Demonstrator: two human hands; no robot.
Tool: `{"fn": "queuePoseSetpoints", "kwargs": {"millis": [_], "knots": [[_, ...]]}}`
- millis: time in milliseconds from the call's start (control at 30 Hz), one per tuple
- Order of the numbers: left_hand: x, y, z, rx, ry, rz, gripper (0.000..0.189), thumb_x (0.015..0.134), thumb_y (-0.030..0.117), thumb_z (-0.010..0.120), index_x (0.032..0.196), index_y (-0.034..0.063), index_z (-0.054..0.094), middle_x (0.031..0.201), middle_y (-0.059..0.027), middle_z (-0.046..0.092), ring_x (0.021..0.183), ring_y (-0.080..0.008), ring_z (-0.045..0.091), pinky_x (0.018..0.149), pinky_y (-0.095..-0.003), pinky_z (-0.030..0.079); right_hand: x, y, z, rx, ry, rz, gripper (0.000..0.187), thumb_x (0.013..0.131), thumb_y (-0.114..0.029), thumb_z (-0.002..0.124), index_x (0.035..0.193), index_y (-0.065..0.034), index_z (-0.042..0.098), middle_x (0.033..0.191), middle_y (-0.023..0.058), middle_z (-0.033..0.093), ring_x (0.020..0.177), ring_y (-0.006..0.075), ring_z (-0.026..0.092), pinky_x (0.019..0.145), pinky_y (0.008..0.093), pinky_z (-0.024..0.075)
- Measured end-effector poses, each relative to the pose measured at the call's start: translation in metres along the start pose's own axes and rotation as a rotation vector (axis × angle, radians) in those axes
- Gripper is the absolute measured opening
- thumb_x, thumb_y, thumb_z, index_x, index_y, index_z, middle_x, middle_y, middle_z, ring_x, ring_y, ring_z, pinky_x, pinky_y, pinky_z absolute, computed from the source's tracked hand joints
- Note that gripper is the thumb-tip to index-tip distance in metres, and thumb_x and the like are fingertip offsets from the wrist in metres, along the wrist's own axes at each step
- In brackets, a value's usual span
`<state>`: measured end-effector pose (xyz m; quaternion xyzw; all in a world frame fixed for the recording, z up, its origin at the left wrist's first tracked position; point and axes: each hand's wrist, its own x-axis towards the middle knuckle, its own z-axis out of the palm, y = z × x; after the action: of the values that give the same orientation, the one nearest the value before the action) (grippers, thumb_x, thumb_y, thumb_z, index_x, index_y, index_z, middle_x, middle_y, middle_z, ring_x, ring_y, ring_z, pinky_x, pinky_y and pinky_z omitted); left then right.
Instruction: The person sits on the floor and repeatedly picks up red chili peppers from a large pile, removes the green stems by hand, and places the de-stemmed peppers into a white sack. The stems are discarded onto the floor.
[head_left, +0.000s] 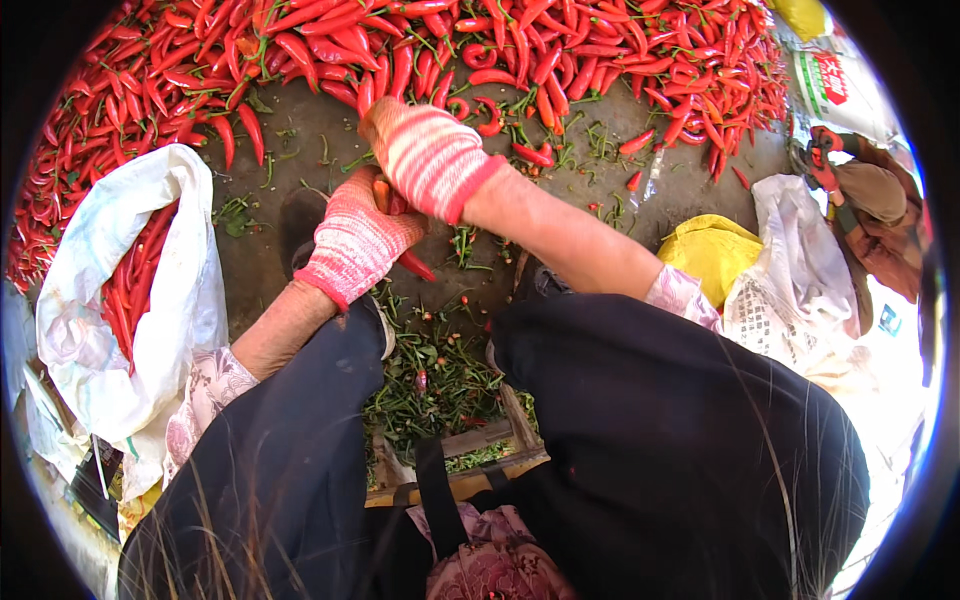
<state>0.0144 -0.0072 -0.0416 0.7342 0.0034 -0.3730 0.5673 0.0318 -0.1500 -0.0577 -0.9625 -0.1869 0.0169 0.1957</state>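
My left hand (367, 232), in a pink-and-white knitted glove, is closed around red chili peppers (416, 266). One pepper tip sticks out below the palm, and more red shows between thumb and fingers. Just above it, my right hand (427, 154) wears a matching glove with orange-stained fingers. Its fingertips meet a red chili pepper (365, 94) at the near edge of a large chili heap (525, 45); the back of the hand hides whether they grip it. Beside my left forearm stands an open white woven sack (199, 277) with red chilies (142, 277) inside.
Green stems and leaves (435, 367) litter the ground between my legs, around a wooden stool frame (480, 439). On the right are a yellow bag (709, 251) and a white printed sack (802, 255). Another person's gloved hand (825, 157) shows at the far right, near a white printed bag (840, 90).
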Motion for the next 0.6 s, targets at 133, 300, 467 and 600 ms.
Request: {"fn": "queuePoseSetpoints", "kwargs": {"millis": [133,300,467,600], "knots": [[-0.019,0.020,-0.009,0.198,-0.084,0.056,0.047,0.068,0.016,0.084,0.105,-0.0001,0.060,0.087,-0.0043,0.066,0.078,-0.0114,0.061,0.077,-0.0304,0.053,0.000,0.030,0.002,-0.017,-0.003,0.058,0.020,0.091,-0.013,0.052,0.100,0.0002,0.064,0.083,0.0230,0.066,0.074,0.0410,0.068,0.060,0.0484,0.0541],[-0.019,0.040,-0.010,-0.063,-0.123,-0.029,0.044,0.065,0.006,0.086,0.102,0.0024,0.062,0.086,0.0028,0.063,0.075,-0.0064,0.057,0.072,-0.0235,0.051,-0.025,0.043,-0.026,0.389,0.309,0.325,0.019,0.097,-0.019,0.058,0.107,-0.0052,0.067,0.086,0.0197,0.069,0.077,0.0351,0.069,0.066,0.0436,0.0538],[-0.002,0.017,-0.013,-0.354,-0.068,-0.227,0.044,0.068,0.006,0.082,0.107,0.0036,0.060,0.088,0.0014,0.062,0.076,-0.0078,0.057,0.071,-0.0243,0.052,-0.055,0.010,-0.054,0.792,0.013,0.257,0.034,0.090,-0.035,0.069,0.101,-0.0037,0.071,0.090,0.0162,0.070,0.090,0.0329,0.068,0.078,0.0422,0.0531],[-0.003,0.002,-0.014,0.457,0.066,0.201,0.050,0.069,0.009,0.080,0.113,0.0024,0.056,0.091,-0.0113,0.065,0.082,-0.0263,0.068,0.075,-0.0370,0.057,-0.052,-0.015,-0.055,0.673,-0.056,0.401,0.032,0.086,-0.034,0.074,0.099,-0.0041,0.074,0.089,0.0169,0.071,0.088,0.0320,0.069,0.080,0.0406,0.0542]]}}
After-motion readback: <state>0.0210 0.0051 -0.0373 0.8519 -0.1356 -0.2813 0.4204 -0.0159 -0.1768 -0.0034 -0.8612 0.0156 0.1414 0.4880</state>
